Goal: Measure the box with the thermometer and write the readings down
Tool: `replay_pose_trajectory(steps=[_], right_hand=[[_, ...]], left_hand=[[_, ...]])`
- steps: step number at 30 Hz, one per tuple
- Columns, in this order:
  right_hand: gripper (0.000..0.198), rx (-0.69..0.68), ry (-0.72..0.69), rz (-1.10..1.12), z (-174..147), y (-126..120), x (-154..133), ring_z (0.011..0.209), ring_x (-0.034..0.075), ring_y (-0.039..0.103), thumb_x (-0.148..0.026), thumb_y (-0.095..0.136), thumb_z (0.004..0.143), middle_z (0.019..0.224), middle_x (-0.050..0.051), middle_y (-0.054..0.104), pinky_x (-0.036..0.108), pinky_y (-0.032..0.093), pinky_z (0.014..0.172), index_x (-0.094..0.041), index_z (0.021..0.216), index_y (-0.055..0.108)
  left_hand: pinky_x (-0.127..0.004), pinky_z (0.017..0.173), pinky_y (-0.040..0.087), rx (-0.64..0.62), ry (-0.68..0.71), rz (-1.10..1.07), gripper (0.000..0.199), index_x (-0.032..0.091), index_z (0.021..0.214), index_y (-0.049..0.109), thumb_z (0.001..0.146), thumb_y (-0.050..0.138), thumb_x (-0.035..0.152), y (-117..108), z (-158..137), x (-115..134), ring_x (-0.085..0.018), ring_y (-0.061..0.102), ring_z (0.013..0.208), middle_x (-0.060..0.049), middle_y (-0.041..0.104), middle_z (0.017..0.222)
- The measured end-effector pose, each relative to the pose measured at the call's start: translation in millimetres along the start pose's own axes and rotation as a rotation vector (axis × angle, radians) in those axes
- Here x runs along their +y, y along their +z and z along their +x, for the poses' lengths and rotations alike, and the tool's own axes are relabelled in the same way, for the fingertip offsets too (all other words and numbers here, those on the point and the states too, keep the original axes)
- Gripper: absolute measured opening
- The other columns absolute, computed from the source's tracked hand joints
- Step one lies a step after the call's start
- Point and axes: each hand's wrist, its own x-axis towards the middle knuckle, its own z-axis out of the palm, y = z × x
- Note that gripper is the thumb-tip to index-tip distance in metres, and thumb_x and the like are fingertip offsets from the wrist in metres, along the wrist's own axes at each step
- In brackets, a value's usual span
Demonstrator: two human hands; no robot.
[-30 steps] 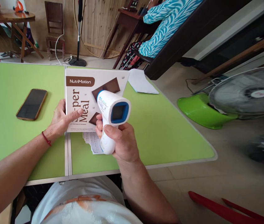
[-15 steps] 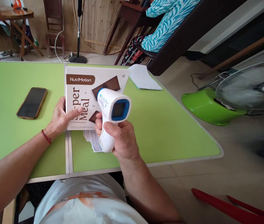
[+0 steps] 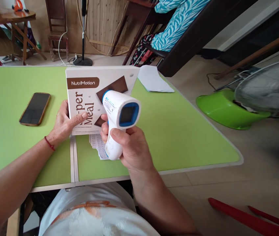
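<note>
1. Fingers (image 3: 104, 128) of the right hand (image 3: 137, 147) curl around the thermometer (image 3: 113, 118), aimed at the box (image 3: 92, 95).
2. The left hand (image 3: 64, 124) holds the box over the counter (image 3: 179, 137), thumb in front, other fingers mostly hidden.
3. If the left thumb slides, the box could drop; if 1 hand jerks, the 2 things could bump.

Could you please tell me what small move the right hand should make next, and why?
Perhaps the right hand should squeeze the front of the grip on the thermometer gun with its forefinger: the nose points toward the NutriMotion box, the left hand holds that box by its left side, and the dark screen shows no reading that I can make out.
</note>
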Motion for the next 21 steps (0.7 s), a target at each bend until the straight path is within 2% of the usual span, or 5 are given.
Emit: replay_pose_trajectory(steps=[3, 7, 11, 15, 21], right_hand=[[0.029, -0.009, -0.097, -0.111, -8, -13, -13, 0.058, 0.014, 0.054, -0.050, 0.070, 0.075, 0.067, 0.000, 0.059, 0.029, 0.047, 0.051, -0.022, 0.080, 0.065], [0.026, 0.126, -0.176, -0.464, -4, -58, -25, 0.068, 0.017, 0.062, -0.045, 0.076, 0.070, 0.073, 0.000, 0.065, 0.032, 0.054, 0.063, -0.024, 0.084, 0.069], [0.055, 0.311, -0.168, -0.882, 12, -112, -13, 0.089, 0.025, 0.068, -0.045, 0.081, 0.062, 0.097, 0.006, 0.073, 0.045, 0.056, 0.083, -0.022, 0.110, 0.068], [0.050, 0.310, -0.080, -1.131, 22, -143, 6, 0.089, 0.030, 0.069, -0.044, 0.080, 0.061, 0.099, 0.008, 0.074, 0.051, 0.055, 0.085, -0.022, 0.104, 0.071], [0.042, 0.179, -0.064, -1.344, 27, -150, 13, 0.093, 0.031, 0.068, -0.035, 0.073, 0.070, 0.104, 0.010, 0.073, 0.050, 0.055, 0.082, -0.022, 0.110, 0.069]], left_hand=[[-0.043, 0.084, 0.054, 0.113, 0.061, -0.137, 0.057, 0.019, 0.114, 0.043, 0.076, 0.076, 0.045, -1, 4, -5, -0.026, 0.063, 0.100, -0.009, 0.062, 0.110], [-0.039, 0.086, 0.054, 0.190, 0.123, -0.156, 0.061, 0.019, 0.113, 0.043, 0.071, 0.081, 0.043, -7, 14, -15, -0.024, 0.062, 0.102, -0.008, 0.060, 0.112], [-0.042, 0.090, 0.052, 0.184, 0.158, -0.128, 0.059, 0.020, 0.112, 0.043, 0.072, 0.080, 0.044, -13, 20, -24, -0.026, 0.060, 0.108, -0.009, 0.058, 0.116], [-0.044, 0.094, 0.050, 0.114, 0.145, -0.117, 0.061, 0.020, 0.117, 0.041, 0.073, 0.079, 0.041, -13, 22, -27, -0.027, 0.059, 0.111, -0.010, 0.058, 0.120], [-0.048, 0.096, 0.049, 0.027, 0.144, -0.152, 0.058, 0.022, 0.120, 0.042, 0.076, 0.074, 0.044, -14, 25, -26, -0.029, 0.058, 0.115, -0.010, 0.057, 0.123]])
